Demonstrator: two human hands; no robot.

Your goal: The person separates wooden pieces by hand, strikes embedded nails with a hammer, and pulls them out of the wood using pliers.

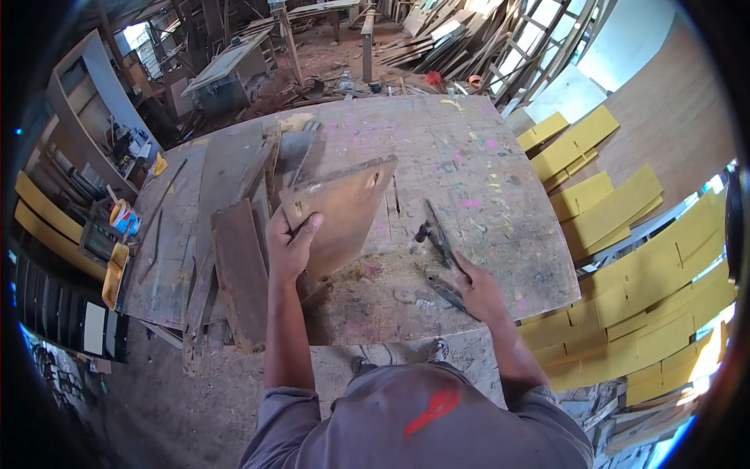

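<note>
Gripped at its left edge by my left hand [292,248], a flat wooden board [344,215] stands tilted above the worktable [500,234]. My thumb lies across its near face. My right hand [478,291] is closed around a dark tool [444,242], possibly a hammer, at the right of the board. Beside that hand, another dark tool [451,297] lies on the tabletop; its kind is hard to tell. A brown plank [239,270] rests at the left of my left hand, among other boards.
Long boards [223,168] cover the table's left part. A paint bucket [124,217] and a yellow tray [116,275] stand at its left edge. Yellow panels [625,297] line the right side. Scrap wood [445,39] is piled behind.
</note>
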